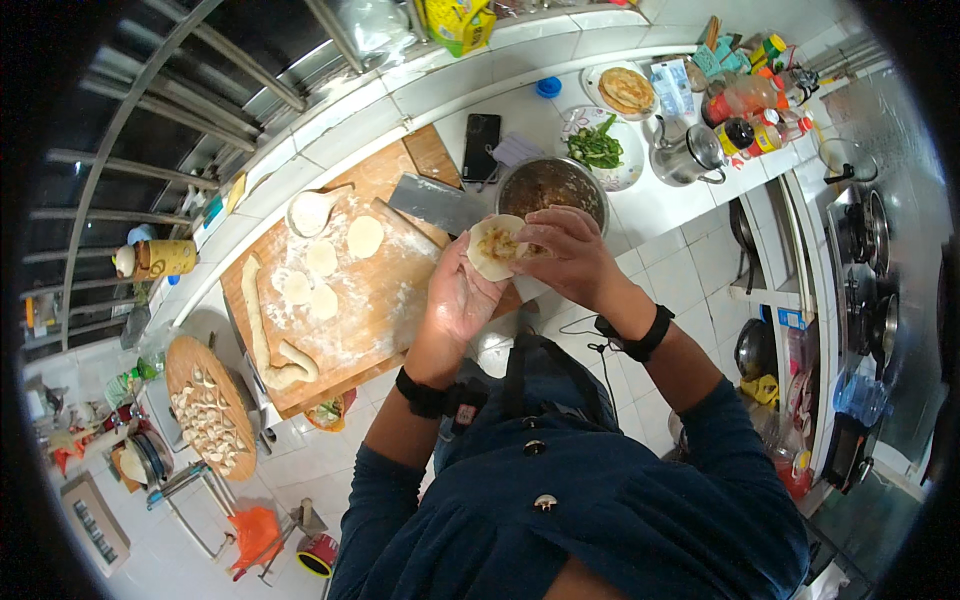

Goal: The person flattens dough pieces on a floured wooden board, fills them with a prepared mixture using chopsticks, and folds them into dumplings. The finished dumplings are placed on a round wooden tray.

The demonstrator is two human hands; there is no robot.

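Note:
My left hand (455, 300) cradles a round dough wrapper (483, 262) with chopped filling (498, 240) on it. My right hand (572, 260) has its fingers closed at the wrapper's right edge, partly hiding it. Just beyond is a steel bowl (530, 175) of brown filling. On the floured wooden board (370, 315) at left lie several flat dough rounds (322, 258), a dough rope (257, 320), a rolling pin (400, 220) and a white dish of flour (308, 210). A cleaver (425, 205) rests toward the board's right.
Behind are a phone (481, 145), a plate of greens (600, 145), flatbreads (627, 88), a metal kettle (685, 155) and bottles (740, 100). A round board of dumplings (210, 420) stands at lower left. A stove (855, 240) and open shelves (760, 340) line the right.

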